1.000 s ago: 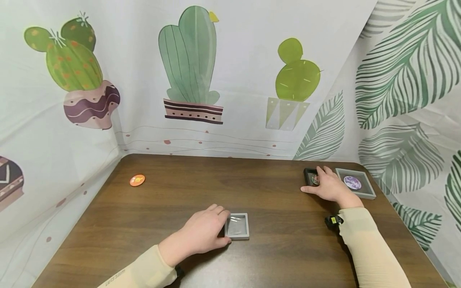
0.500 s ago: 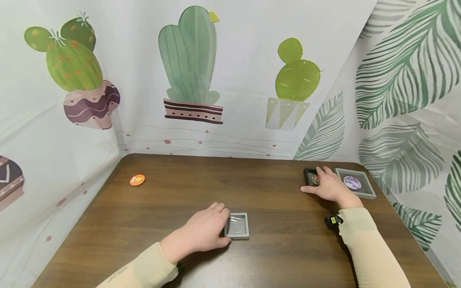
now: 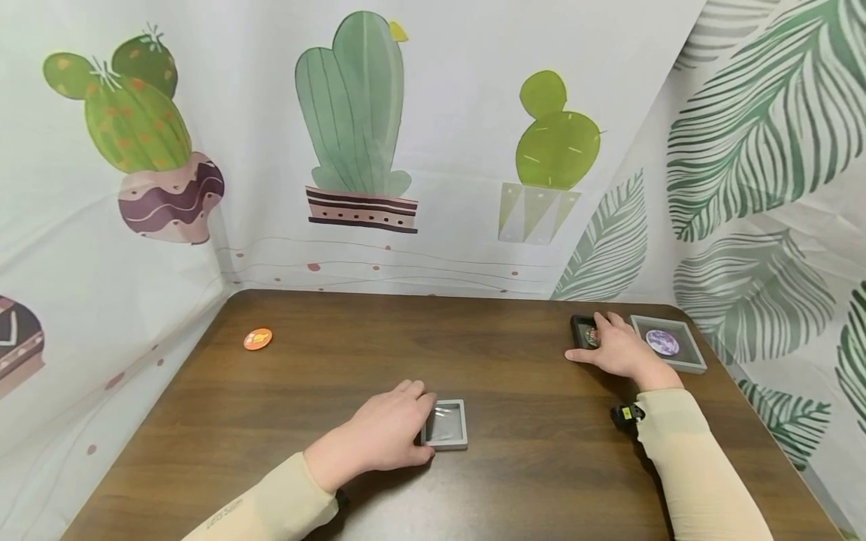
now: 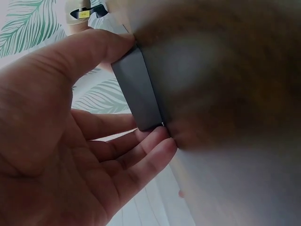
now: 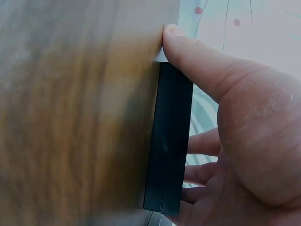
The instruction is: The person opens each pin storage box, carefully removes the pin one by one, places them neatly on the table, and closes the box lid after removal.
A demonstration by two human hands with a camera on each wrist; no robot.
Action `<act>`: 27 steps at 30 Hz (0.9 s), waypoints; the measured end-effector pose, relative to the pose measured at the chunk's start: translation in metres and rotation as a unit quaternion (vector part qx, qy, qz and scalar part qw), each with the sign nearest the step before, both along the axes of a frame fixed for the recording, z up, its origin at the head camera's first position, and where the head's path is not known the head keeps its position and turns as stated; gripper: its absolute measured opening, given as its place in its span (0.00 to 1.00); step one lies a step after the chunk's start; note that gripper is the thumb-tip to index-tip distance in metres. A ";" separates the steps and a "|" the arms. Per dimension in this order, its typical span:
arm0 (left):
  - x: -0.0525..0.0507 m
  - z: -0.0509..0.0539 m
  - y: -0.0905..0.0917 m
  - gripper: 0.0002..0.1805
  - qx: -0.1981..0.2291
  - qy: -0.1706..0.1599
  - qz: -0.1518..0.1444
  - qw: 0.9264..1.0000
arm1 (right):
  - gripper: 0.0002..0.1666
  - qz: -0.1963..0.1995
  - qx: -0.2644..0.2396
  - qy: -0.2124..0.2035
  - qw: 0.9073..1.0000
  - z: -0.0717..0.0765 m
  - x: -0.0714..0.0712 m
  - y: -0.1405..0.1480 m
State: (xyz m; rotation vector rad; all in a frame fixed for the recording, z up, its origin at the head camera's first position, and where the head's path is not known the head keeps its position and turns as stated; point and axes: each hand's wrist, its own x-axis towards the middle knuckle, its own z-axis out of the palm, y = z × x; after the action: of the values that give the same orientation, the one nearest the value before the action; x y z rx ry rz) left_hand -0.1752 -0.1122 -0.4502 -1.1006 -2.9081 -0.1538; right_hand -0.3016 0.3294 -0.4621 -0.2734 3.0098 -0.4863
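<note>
A small square grey display frame point(image 3: 448, 425) with a clear film window lies flat at mid-table. My left hand point(image 3: 382, 432) grips it from its left side, thumb at the near edge and fingertips at the far edge. In the left wrist view, the frame's grey side wall point(image 4: 137, 89) shows between thumb and fingers. At the back right, my right hand point(image 3: 622, 352) holds a black display frame point(image 3: 578, 330) containing a round badge point(image 3: 591, 337), partly covered by the hand. The right wrist view shows the black side wall point(image 5: 169, 141) resting on the table, thumb at one end.
A larger grey frame point(image 3: 688, 353) with a purple round badge point(image 3: 662, 343) lies right of my right hand. An orange round badge point(image 3: 258, 339) sits at the back left of the brown table point(image 3: 433, 338). Printed cloth point(image 3: 460, 150) hangs behind the table.
My left hand and the small grey frame have shifted very slightly. My right hand stays in place on the black frame.
</note>
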 end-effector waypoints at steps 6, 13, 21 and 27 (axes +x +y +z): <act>-0.003 -0.001 0.001 0.32 -0.003 -0.008 0.000 1.000 | 0.73 0.002 -0.003 -0.002 1.000 0.000 0.000 0.000; -0.009 0.001 -0.002 0.29 0.000 -0.023 -0.004 1.000 | 0.73 0.003 -0.007 -0.006 1.000 0.000 0.002 -0.002; -0.021 0.003 -0.013 0.29 0.020 -0.016 0.009 1.000 | 0.74 0.002 -0.003 -0.007 1.000 0.002 0.001 -0.001; -0.035 0.005 -0.031 0.33 0.044 -0.013 0.032 0.998 | 0.73 0.000 -0.004 -0.004 1.000 0.001 0.001 -0.001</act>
State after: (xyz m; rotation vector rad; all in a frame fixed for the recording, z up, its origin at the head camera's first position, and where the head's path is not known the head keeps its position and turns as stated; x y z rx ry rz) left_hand -0.2101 -0.1433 -0.4448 -0.9988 -2.9243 -0.2924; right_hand -0.3003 0.3285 -0.4609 -0.2710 2.9999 -0.4983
